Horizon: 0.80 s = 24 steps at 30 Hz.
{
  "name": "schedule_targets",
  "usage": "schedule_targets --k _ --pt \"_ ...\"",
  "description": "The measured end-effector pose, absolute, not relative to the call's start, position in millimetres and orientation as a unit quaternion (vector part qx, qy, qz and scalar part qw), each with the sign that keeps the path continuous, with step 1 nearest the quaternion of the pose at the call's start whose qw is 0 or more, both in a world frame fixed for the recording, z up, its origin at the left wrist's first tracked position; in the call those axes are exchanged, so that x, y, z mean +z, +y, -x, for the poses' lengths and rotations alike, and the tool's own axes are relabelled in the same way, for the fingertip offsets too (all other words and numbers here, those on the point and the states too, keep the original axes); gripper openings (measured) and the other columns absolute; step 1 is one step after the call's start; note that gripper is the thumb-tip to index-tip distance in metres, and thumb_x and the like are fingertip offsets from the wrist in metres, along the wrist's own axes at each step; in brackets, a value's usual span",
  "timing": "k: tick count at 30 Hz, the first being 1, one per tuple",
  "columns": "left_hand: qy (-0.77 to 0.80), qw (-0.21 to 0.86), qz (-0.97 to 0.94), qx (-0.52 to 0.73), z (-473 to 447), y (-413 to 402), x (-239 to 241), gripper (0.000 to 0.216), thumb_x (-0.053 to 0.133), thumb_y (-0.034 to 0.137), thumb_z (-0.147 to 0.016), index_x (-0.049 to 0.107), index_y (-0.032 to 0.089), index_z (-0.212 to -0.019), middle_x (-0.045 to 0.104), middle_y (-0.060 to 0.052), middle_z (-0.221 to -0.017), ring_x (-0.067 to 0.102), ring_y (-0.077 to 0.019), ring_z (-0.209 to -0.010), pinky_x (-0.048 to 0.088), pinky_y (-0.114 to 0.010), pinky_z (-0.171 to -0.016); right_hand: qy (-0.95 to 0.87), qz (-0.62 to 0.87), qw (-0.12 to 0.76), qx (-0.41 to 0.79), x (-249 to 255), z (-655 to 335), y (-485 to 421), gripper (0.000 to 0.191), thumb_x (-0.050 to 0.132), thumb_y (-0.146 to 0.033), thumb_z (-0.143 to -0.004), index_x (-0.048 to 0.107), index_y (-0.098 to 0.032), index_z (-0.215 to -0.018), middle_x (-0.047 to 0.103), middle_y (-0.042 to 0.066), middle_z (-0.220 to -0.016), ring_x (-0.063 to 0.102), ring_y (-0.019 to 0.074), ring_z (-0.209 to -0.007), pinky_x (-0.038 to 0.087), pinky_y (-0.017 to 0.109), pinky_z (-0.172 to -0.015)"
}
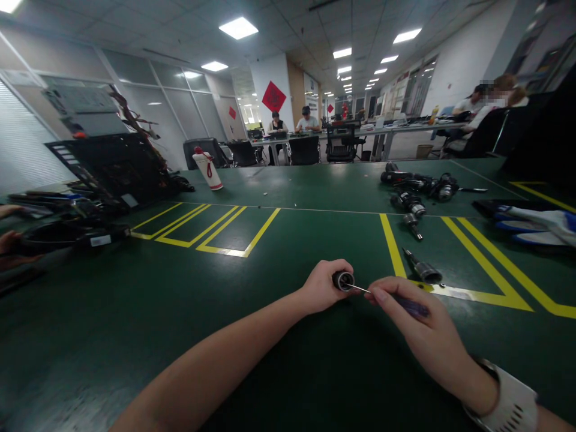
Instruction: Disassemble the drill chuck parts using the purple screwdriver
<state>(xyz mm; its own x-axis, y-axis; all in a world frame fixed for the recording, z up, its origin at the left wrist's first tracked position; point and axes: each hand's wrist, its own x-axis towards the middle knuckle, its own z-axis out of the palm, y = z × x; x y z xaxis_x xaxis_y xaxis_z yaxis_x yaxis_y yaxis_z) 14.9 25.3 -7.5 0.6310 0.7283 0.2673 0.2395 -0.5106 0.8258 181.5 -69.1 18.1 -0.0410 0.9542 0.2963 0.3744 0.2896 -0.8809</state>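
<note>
My left hand (323, 287) is closed around a small black cylindrical part (344, 280), its round open end facing right. My right hand (416, 324) pinches a thin screwdriver (407, 305) with a dark purple handle. The metal tip of the screwdriver points into the open end of the part. Both hands rest low over the green table mat (279, 288), near a yellow line. A white band sits on my right wrist (510, 402).
More black cylindrical parts (423, 271) lie just right of my hands, with several larger ones (418, 189) farther back. A white bottle (207, 169) stands mid-left. Dark equipment (112, 171) is piled at the left, where another person's hand (11, 243) shows. People sit at far tables.
</note>
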Motion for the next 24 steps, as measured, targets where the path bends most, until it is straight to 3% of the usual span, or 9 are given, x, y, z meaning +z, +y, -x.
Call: schedule_targets --k 5,9,12,15,20,24 --pt "0.315 0.348 -0.827 0.310 -14 27 -11 0.015 0.068 0.022 -0.070 0.054 0.015 -0.071 0.054 0.003 -0.068 0.053 -0.0108 -0.066 0.041 -0.023 -0.063 -0.688 0.473 0.460 0.303 19 -177 -71 0.012 0.058 -0.030 -0.082 0.068 -0.024 -0.083 0.068 0.004 -0.088 0.063 0.0226 -0.084 0.049 0.037 -0.076" --pt "0.339 0.350 -0.813 0.320 -13 28 -11 0.015 0.067 0.022 -0.070 0.054 0.015 -0.070 0.054 0.002 -0.069 0.052 -0.0113 -0.066 0.041 -0.024 -0.064 -0.520 0.517 0.491 0.470 20 -180 -65 0.019 0.063 -0.039 -0.078 0.070 -0.021 -0.082 0.070 0.005 -0.086 0.065 0.0246 -0.086 0.051 0.041 -0.080" --pt "0.346 0.374 -0.793 0.333 -14 29 -13 0.017 0.067 0.023 -0.070 0.053 0.015 -0.071 0.053 0.003 -0.070 0.050 -0.0107 -0.065 0.041 -0.023 -0.063 -0.364 0.459 0.539 0.605 16 -182 -59 0.017 0.067 -0.035 -0.076 0.071 -0.020 -0.081 0.072 0.005 -0.088 0.067 0.0228 -0.089 0.051 0.040 -0.086" --pt "0.341 0.405 -0.771 0.354 -15 29 -16 0.019 0.068 0.025 -0.070 0.051 0.015 -0.071 0.050 0.003 -0.068 0.048 -0.0095 -0.063 0.040 -0.022 -0.061 -0.299 0.415 0.559 0.653 11 -182 -56 0.010 0.069 -0.031 -0.075 0.072 -0.022 -0.079 0.072 0.003 -0.088 0.067 0.0195 -0.089 0.051 0.036 -0.089" --pt "0.350 0.426 -0.755 0.354 -15 28 -17 0.020 0.067 0.026 -0.071 0.051 0.014 -0.072 0.050 0.003 -0.067 0.047 -0.0089 -0.061 0.039 -0.021 -0.058 -0.373 0.457 0.568 0.573 12 -181 -57 0.018 0.070 -0.037 -0.073 0.071 -0.021 -0.079 0.071 0.004 -0.087 0.066 0.0217 -0.089 0.049 0.039 -0.088" --pt "0.348 0.410 -0.768 0.347 -14 29 -17 0.018 0.068 0.024 -0.072 0.052 0.014 -0.072 0.052 0.002 -0.070 0.049 -0.0103 -0.065 0.041 -0.022 -0.061 -0.546 0.533 0.489 0.422 19 -181 -64 0.022 0.065 -0.042 -0.076 0.071 -0.022 -0.085 0.071 0.005 -0.086 0.065 0.0243 -0.083 0.051 0.040 -0.075"
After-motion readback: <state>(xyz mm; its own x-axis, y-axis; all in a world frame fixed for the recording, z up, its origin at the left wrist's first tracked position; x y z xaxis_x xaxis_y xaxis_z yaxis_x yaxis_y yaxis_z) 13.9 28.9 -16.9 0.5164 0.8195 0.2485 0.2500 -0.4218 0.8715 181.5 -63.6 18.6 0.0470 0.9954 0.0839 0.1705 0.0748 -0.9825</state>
